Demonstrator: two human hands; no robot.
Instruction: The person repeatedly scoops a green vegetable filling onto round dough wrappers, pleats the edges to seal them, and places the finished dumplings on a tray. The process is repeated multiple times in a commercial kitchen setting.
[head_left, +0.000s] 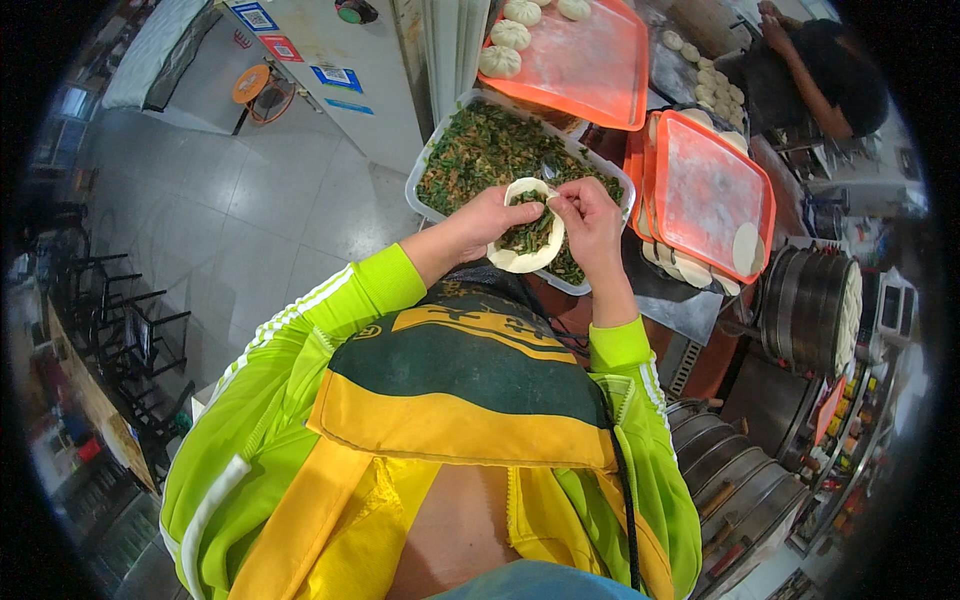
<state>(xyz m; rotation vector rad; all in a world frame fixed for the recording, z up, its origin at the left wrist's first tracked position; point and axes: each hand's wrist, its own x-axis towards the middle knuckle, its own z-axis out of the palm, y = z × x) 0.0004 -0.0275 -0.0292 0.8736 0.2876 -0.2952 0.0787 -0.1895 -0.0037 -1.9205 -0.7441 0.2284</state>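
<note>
A round dough wrapper (529, 262) with chopped green filling (527, 236) in its middle rests in my left hand (484, 223). My left thumb presses on the filling, and the fingers under the wrapper are mostly hidden. With bent fingertips my right hand (589, 217) pinches the wrapper's upper right edge. Both hands are over the near part of a clear plastic tub (411, 184) full of chopped greens with orange-brown bits (480, 146). Part of a metal utensil (550, 171) sticks out of the filling behind the wrapper.
Beyond the tub, an orange tray (574, 67) holds several pleated buns (510, 35). Stacked orange trays (712, 187) with flat dough wrappers (746, 247) stand at right. Steamer stacks (802, 307) are farther right. A co-worker (832, 75) stands near dough pieces (716, 86) at upper right.
</note>
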